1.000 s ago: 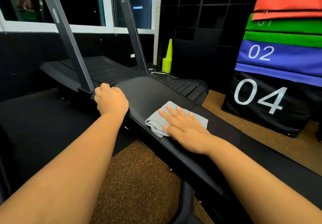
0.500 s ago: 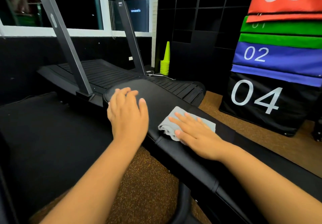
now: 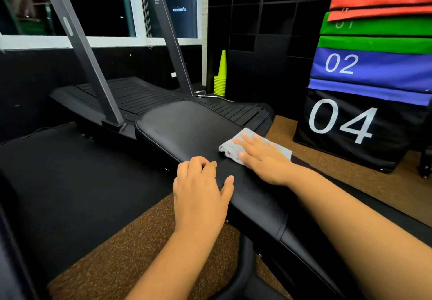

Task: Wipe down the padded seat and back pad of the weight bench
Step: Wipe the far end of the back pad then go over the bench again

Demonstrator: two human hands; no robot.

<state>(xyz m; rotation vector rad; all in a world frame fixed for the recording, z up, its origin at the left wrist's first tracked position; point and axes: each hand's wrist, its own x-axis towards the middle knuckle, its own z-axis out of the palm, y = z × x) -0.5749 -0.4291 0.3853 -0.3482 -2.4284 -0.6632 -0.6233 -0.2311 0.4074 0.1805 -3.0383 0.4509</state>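
Observation:
The weight bench's black padded top [image 3: 187, 124] runs from the middle of the view toward the lower right, with a seam [image 3: 280, 232] between its pads. A grey cloth [image 3: 281, 151] lies on the pad near its right edge. My right hand [image 3: 263, 159] presses flat on the cloth with straight fingers. My left hand [image 3: 201, 183] rests on the pad's left edge just beside it, fingers bent and thumb spread on the pad. It holds nothing.
A black curved treadmill [image 3: 131, 94] with slanted uprights stands just beyond the bench's far end. Stacked numbered soft boxes [image 3: 364, 70] stand at the right, and yellow cones [image 3: 221, 77] at the back. Black mats [image 3: 70, 171] lie to the left, and brown flooring [image 3: 117, 253] lies beneath.
My left hand let go of the pad's far end and came back along the left edge to beside my right hand. The cloth under my right hand shifted slightly along the pad.

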